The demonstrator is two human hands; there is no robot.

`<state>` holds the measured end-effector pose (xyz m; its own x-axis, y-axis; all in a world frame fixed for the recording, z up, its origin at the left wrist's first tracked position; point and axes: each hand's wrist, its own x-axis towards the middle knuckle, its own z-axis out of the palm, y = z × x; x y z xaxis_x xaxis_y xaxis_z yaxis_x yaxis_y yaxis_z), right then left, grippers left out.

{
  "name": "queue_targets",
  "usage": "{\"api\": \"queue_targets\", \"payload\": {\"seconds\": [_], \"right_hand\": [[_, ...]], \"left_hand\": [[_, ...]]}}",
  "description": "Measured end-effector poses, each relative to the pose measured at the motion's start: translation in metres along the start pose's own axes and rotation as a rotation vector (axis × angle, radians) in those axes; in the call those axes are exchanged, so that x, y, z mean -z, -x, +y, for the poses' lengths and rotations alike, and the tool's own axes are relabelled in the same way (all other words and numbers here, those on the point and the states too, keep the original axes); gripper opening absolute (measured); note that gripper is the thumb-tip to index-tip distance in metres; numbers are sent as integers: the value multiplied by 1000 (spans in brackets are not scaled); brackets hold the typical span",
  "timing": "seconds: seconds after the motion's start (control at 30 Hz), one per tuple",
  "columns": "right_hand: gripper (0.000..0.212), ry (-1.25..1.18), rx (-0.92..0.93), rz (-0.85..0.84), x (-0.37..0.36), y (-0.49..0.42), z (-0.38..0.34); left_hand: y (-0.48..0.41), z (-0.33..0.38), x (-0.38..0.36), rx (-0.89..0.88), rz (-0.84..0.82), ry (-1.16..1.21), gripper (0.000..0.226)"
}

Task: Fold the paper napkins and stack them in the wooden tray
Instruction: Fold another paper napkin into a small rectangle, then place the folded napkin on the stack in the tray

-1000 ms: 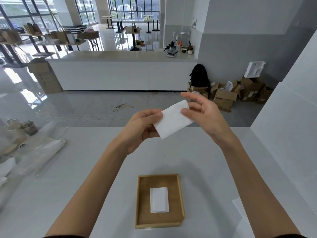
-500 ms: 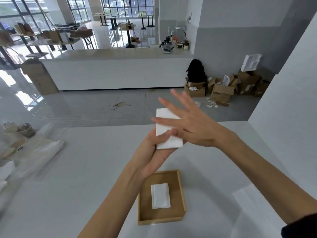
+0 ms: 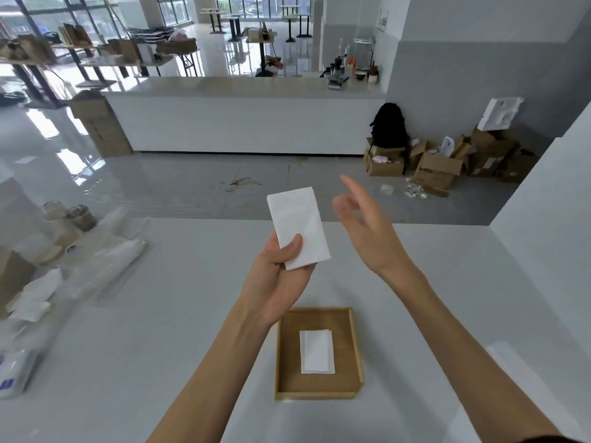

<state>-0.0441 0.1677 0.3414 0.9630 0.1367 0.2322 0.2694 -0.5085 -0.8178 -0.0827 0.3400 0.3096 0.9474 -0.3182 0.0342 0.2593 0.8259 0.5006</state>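
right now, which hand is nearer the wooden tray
Left. The left hand, gripping a folded napkin, hovers beyond the far rim of the wooden tray; the open right hand is farther off.

Your left hand (image 3: pixel 278 276) holds a folded napkin (image 3: pixel 299 228) above the white table (image 3: pixel 160 314), with the thumb pressed on its lower part and the fingers beneath it, so the paper stands up past your fingertips. Your right hand (image 3: pixel 367 231) hangs just beside it on the right, fingers loosely spread, holding nothing and clear of the paper. Below your hands the wooden tray (image 3: pixel 281 356) sits on the table with a small stack of folded napkins (image 3: pixel 316 351) lying flat near its middle. Clear plastic bags (image 3: pixel 105 257) and two cups (image 3: pixel 68 215) lie at the table's left edge.
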Motion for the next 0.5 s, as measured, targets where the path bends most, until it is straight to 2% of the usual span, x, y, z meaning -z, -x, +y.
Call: {"api": "queue_targets", "payload": {"seconds": [0.03,0.1,0.2,0.33,0.43,0.5], "right_hand": [[64,-153,-29,-26,-13,8,1],[67,-274,-24,-52,-38,21,9],[74,-417,-43,-24,-66,32,25],[65,-380,-171,88,-90,48,55],[58,-344,-265,69,-101,65,81],[53,-345,-303,43,-106,76,100]], "left_hand": [[2,3,5,-12,7,2,37],[4,7,15,-27,20,-50,37],[6,5,32,-19,97,-294,41],[13,-12,62,0,220,-681,40],[18,-34,91,-45,372,-962,54],[19,-49,111,-77,352,-1075,68]]}}
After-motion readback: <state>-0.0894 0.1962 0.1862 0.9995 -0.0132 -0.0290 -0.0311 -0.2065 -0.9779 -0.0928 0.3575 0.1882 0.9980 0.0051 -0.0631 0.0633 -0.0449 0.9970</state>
